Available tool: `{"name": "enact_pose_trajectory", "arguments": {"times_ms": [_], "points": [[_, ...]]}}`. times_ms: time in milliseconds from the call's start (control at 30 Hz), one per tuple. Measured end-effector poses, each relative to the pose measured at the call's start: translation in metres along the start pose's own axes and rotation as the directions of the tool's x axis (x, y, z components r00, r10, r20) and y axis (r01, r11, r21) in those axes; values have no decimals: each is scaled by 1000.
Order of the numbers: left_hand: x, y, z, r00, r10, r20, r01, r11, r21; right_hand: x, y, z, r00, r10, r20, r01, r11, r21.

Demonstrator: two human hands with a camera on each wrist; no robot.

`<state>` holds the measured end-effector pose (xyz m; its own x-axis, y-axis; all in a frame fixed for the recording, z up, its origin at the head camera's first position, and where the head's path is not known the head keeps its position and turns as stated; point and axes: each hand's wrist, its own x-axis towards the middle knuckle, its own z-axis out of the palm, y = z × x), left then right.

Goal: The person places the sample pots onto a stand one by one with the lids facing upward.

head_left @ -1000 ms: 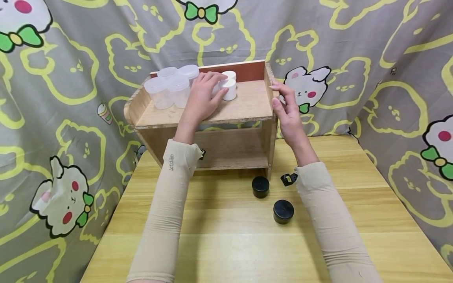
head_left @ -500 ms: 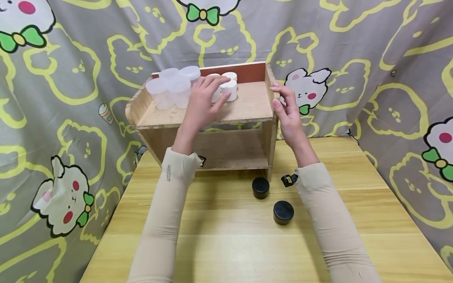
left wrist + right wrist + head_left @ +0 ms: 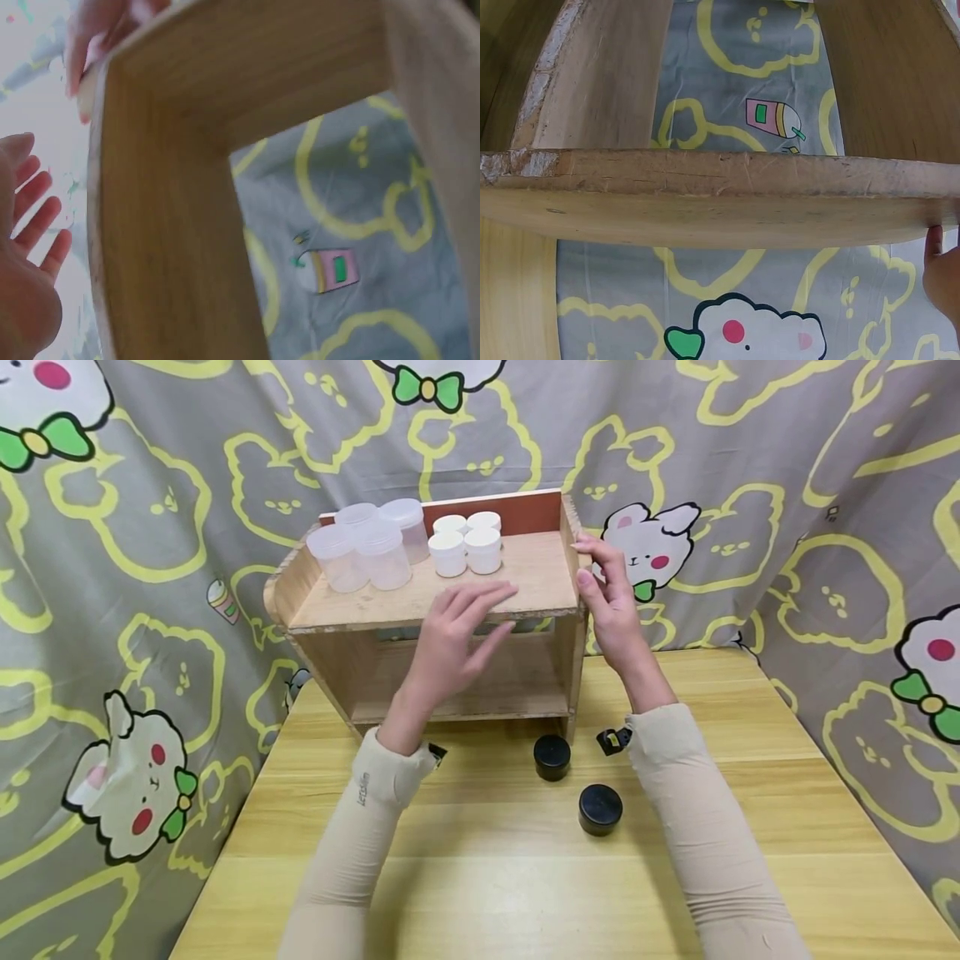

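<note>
A small wooden shelf (image 3: 536, 587) stands at the back of the table. On its top board, several white screw-lid jars (image 3: 483, 550) form a tight cluster. To their left are several translucent lidded plastic containers (image 3: 386, 560), close together. My left hand (image 3: 453, 647) is raised in front of the shelf, holding nothing, fingers extended and thumb apart; the left wrist view shows its fingers (image 3: 37, 202) spread. My right hand (image 3: 617, 606) grips the shelf's right side panel near the top, fingers over the edge and thumb at the front. In the right wrist view its fingers touch the panel (image 3: 765, 176).
Two round black jars (image 3: 552, 757) sit on the wooden table (image 3: 510, 893) before the shelf's right end. The shelf's lower compartment (image 3: 495, 672) opens toward me. A patterned grey curtain (image 3: 675, 468) hangs behind and at both sides.
My left hand has drawn back from the white jars, down toward me, leaving them in full view. My right hand keeps its place on the side panel.
</note>
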<state>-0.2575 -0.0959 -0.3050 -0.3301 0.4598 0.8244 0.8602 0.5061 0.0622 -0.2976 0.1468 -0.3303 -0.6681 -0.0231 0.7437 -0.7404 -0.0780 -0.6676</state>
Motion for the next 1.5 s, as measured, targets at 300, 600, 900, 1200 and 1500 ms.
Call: {"name": "enact_pose_trajectory", "arguments": {"times_ms": [300,600,900,1200,1500], "points": [[-54,23,39,988,86,132,-74,993,-90,-1,-3,-1,1000,-5,2,5,1000,-1],[-107,29,76,879,-33,476,152,965,-214,1,-2,-2,1000,-5,18,5,1000,9],[-127,27,98,684,-120,719,298,946,-127,4,-4,-9,998,10,69,-6,999,-52],[-135,21,111,646,-125,753,295,951,-96,6,-8,-17,990,44,131,-27,992,-127],[-140,20,124,560,-137,817,276,961,-28,5,-8,-18,989,54,138,-34,989,-141]]}}
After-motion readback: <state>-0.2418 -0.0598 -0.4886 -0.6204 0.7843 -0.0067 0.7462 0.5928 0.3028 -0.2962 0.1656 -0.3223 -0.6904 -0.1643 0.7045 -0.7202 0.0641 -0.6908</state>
